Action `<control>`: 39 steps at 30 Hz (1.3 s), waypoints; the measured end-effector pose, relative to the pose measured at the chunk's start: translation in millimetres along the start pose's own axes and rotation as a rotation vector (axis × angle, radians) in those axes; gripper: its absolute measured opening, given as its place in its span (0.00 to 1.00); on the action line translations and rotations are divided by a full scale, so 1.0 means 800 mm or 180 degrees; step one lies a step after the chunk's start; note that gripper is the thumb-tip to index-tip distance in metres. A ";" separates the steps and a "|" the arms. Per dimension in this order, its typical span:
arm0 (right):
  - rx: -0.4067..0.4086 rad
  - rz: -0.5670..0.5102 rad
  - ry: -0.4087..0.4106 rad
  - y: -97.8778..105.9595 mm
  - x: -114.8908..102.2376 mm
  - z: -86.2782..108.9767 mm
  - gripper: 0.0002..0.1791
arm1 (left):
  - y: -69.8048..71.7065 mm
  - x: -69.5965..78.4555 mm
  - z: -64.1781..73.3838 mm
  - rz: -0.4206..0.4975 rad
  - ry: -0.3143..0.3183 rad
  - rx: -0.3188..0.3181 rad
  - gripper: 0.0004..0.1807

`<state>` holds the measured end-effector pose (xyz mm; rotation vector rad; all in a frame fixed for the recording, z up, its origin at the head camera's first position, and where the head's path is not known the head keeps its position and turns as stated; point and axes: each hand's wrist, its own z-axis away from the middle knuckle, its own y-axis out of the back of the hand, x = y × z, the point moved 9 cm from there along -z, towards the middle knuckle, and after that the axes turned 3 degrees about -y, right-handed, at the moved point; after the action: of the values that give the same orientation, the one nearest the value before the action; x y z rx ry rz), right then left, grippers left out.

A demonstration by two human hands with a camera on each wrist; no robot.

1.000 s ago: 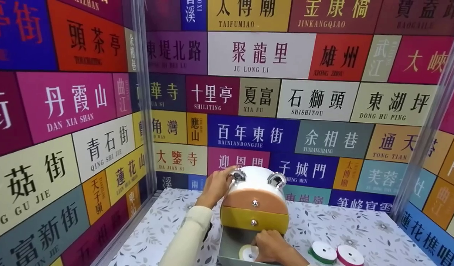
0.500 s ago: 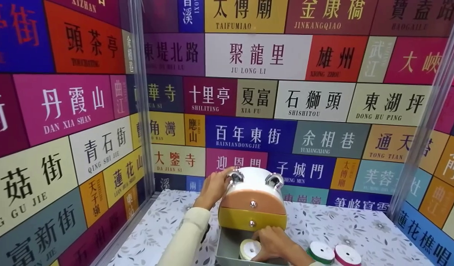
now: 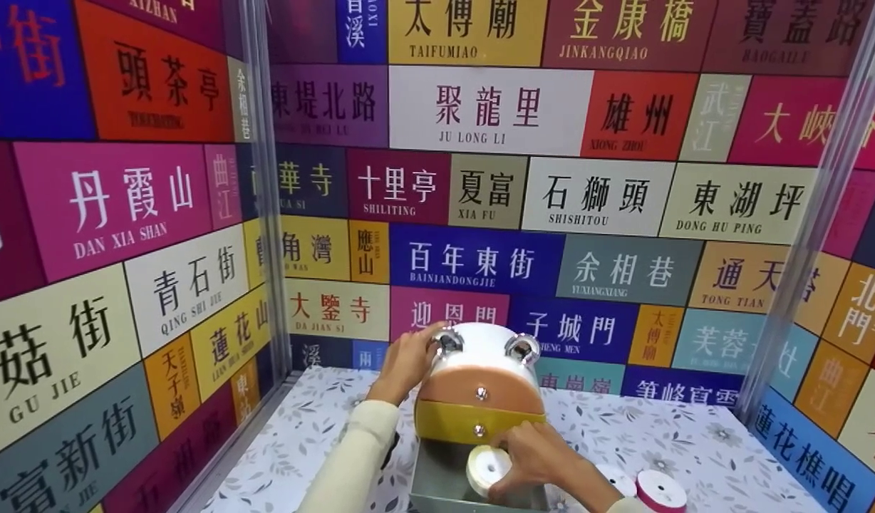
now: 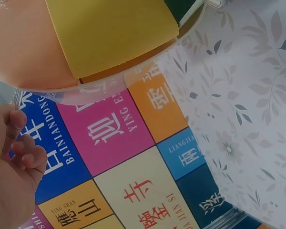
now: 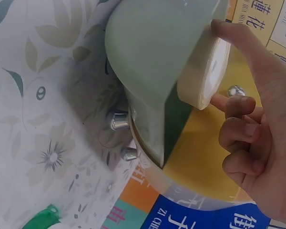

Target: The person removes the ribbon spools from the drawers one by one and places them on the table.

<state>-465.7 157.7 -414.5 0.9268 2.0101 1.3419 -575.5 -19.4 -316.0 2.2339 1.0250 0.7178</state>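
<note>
A small drawer box with a white top and two silver ears stands on the table. Orange and yellow drawers are closed; the pale green bottom drawer is pulled out. At the box's left ear, my left hand holds on with the thumb and index finger, its other fingers curled in the left wrist view. My right hand pinches a cream ribbon spool by its edge, over the open drawer. In the right wrist view, the spool is tilted at the rim of the drawer.
A pink ribbon spool lies on the leaf-patterned tabletop to the right. Beside it, a green ribbon spool is partly hidden by my right forearm in the head view. Colourful sign-printed walls enclose the table.
The right hand has raised the cream spool from the drawer's bottom, with more of the spool now showing. My left hand stays at the box's ear. The head view has shifted slightly.
</note>
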 end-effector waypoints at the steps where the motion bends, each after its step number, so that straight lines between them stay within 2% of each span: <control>1: 0.0029 0.0016 0.0022 0.003 0.000 0.001 0.28 | 0.000 0.001 0.000 0.0006 -0.0015 0.0003 0.26; 5: 0.0036 -0.0016 0.0002 0.012 0.003 0.004 0.28 | 0.003 0.003 0.001 -0.0025 -0.0034 0.0027 0.25; 12: -0.0004 -0.0040 -0.0175 0.032 0.021 0.019 0.31 | 0.000 0.002 0.002 -0.0027 0.0076 -0.0047 0.25; 19: -0.0018 0.0065 -0.0577 0.066 0.058 0.053 0.42 | -0.002 -0.001 0.000 0.0009 0.0132 -0.0101 0.25; 24: 0.0006 0.0143 -0.0871 0.082 0.092 0.084 0.43 | 0.000 -0.003 -0.001 -0.0031 0.0102 -0.0064 0.25; 29: -0.0283 0.0079 -0.1236 0.072 0.128 0.117 0.43 | -0.002 -0.009 0.006 -0.0029 0.0157 -0.0063 0.24; 34: -0.0605 -0.0179 -0.1800 0.055 0.166 0.155 0.42 | -0.003 -0.008 0.010 -0.0044 0.0019 0.0028 0.24; 39: -0.0781 -0.0364 -0.2251 0.040 0.196 0.191 0.43 | -0.002 -0.009 0.009 -0.0053 0.0020 0.0080 0.24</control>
<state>-439.5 375.1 -448.4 0.9763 1.3071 0.9784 -575.4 -26.2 -323.8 2.2431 1.0599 0.7089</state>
